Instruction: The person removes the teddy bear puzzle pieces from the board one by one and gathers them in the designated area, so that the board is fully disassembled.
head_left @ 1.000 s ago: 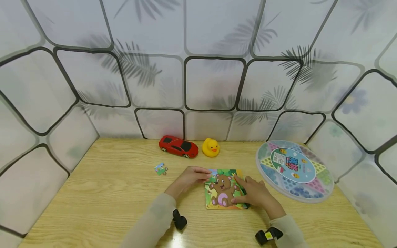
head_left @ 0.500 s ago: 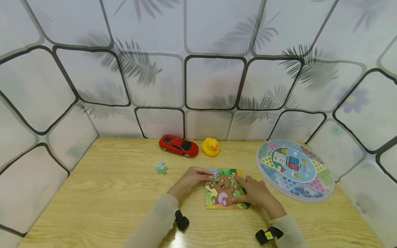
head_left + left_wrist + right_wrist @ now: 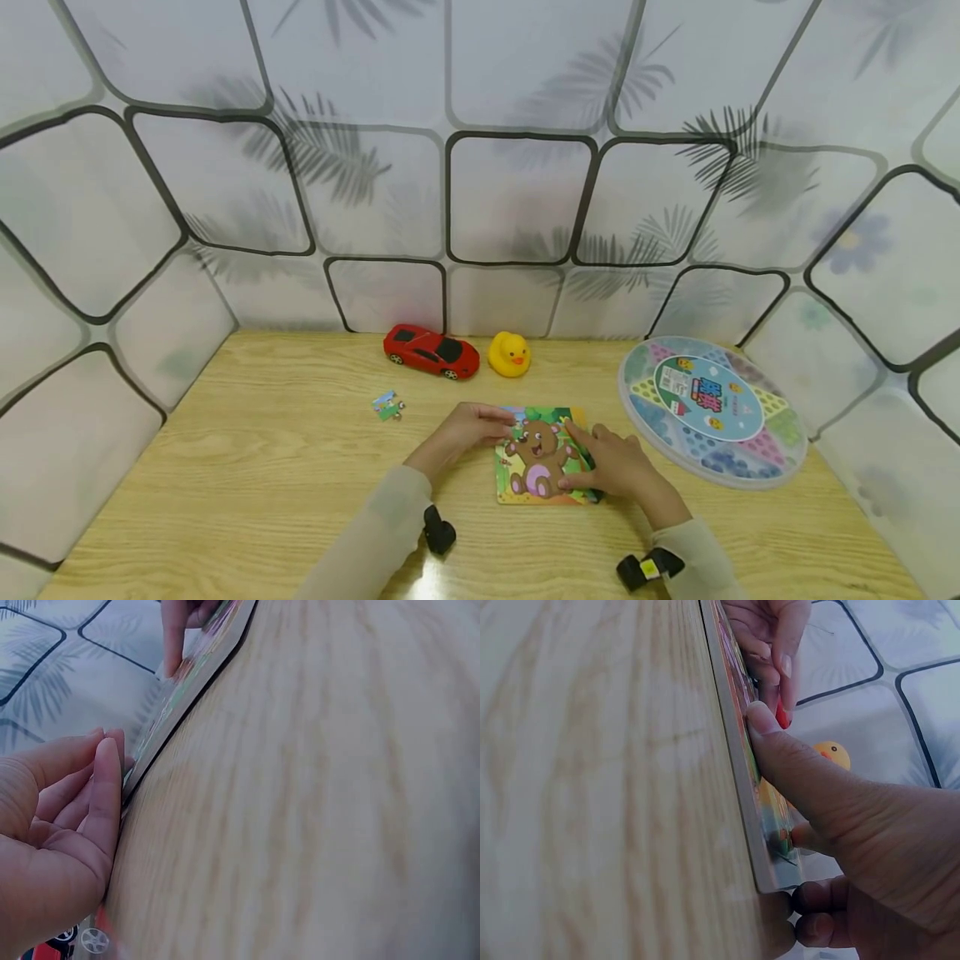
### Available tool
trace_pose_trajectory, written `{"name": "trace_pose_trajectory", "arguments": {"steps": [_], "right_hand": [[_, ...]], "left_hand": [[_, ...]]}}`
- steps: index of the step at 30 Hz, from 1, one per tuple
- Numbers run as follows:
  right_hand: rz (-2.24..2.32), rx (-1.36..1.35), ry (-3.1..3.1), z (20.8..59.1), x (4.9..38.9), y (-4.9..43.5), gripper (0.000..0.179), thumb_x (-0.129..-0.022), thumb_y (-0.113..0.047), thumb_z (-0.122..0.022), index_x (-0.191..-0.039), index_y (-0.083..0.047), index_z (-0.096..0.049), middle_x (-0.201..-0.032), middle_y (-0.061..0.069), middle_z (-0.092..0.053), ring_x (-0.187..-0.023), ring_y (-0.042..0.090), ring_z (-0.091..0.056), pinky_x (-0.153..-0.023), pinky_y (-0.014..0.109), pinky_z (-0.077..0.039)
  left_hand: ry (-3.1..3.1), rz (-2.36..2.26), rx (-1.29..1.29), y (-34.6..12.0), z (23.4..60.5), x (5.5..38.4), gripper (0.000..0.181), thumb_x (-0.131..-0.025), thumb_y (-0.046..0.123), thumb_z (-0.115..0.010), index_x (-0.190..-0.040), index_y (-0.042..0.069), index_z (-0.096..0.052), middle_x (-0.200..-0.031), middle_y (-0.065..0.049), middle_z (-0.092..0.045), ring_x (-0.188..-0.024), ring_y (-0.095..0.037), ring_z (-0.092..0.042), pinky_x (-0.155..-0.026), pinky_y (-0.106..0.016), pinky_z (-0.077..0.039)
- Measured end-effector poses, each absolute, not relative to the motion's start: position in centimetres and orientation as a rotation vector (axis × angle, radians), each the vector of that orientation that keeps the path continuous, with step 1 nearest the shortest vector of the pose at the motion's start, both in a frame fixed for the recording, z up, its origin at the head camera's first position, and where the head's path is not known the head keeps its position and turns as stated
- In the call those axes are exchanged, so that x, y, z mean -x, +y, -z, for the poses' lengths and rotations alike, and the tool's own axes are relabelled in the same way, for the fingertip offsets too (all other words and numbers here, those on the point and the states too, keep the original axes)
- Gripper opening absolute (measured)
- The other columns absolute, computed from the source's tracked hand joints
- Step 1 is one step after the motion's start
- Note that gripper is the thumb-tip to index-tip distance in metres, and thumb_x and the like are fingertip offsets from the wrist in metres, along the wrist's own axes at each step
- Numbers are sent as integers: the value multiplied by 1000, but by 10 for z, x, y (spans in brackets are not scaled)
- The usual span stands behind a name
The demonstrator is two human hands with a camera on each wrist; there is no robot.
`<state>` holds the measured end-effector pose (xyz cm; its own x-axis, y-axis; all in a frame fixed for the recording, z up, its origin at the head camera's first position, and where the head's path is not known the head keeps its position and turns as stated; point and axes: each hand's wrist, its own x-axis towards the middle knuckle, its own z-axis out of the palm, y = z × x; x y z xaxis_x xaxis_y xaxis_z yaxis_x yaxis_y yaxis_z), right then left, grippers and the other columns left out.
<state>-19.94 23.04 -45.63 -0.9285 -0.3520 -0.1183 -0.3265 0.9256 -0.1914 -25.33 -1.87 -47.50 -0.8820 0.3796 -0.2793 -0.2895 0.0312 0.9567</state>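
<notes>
A square jigsaw puzzle (image 3: 540, 458) with a brown bear picture lies flat on the table. My left hand (image 3: 468, 433) is at its upper left corner. In the left wrist view, that hand's thumb and fingertips meet over the corner and appear to pinch a small puzzle piece, mostly hidden by the fingers. Spread over the right side, my right hand (image 3: 618, 462) presses the puzzle with thumb and index finger; its other fingers rest beside the right edge, as the right wrist view shows. A loose puzzle piece (image 3: 388, 406) lies farther left.
Behind the puzzle stand a red toy car (image 3: 431, 352) and a yellow rubber duck (image 3: 509, 355). A round board game (image 3: 712, 412) in clear wrapping lies to the right. A patterned cloth wall (image 3: 510, 200) borders the wooden table (image 3: 262, 483) at the back and sides.
My left hand has shifted slightly right over the puzzle's upper left corner, then held about still. The right hand and the puzzle have stayed in place.
</notes>
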Motion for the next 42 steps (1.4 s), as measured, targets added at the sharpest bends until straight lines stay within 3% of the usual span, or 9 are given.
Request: {"name": "trace_pose_trajectory", "arguments": {"steps": [7,13,23,31,42], "right_hand": [[249,527,2930,457,200,230,98,-68,-73,-63,-145,-16,-40,-92,6,-53,-73,13,-46,-60,33,-28],[260,524,2925,456,200,230,98,-68,-72,-63,-145,-16,-39,-93,6,-54,-73,13,-46,-60,33,-28],[266,501,2902,455,201,230,99,-68,-72,-63,-146,-17,-38,-88,3,-50,-69,13,-42,-61,34,-26],[250,535,2923,457,201,231,98,-68,-72,-62,-145,-16,-39,-86,3,-51,-68,12,-41,-59,33,-26],[272,538,2918,454,200,230,91,-73,-69,-61,-144,-15,-42,-79,-1,-45,-63,12,-37,-58,32,-22]], "left_hand": [[1924,-1841,-130,-16,473,252,33,-83,-2,-68,-116,-2,-65,-112,-12,-67,-72,-5,-61,-59,-16,-51],[1995,-1766,-164,-14,470,250,30,-84,3,-69,-115,1,-67,-112,-10,-68,-72,-5,-58,-57,-16,-48],[2013,-1759,-102,-8,462,253,22,-89,6,-64,-109,-1,-69,-97,-10,-71,-77,-8,-62,-66,-21,-54],[1949,-1865,-60,-4,460,250,23,-89,-1,-61,-110,-9,-65,-104,-18,-68,-87,-13,-66,-80,-26,-56],[1967,-1903,-6,-1,463,248,20,-89,-2,-61,-107,-9,-66,-101,-16,-69,-88,-15,-66,-81,-27,-55]]}}
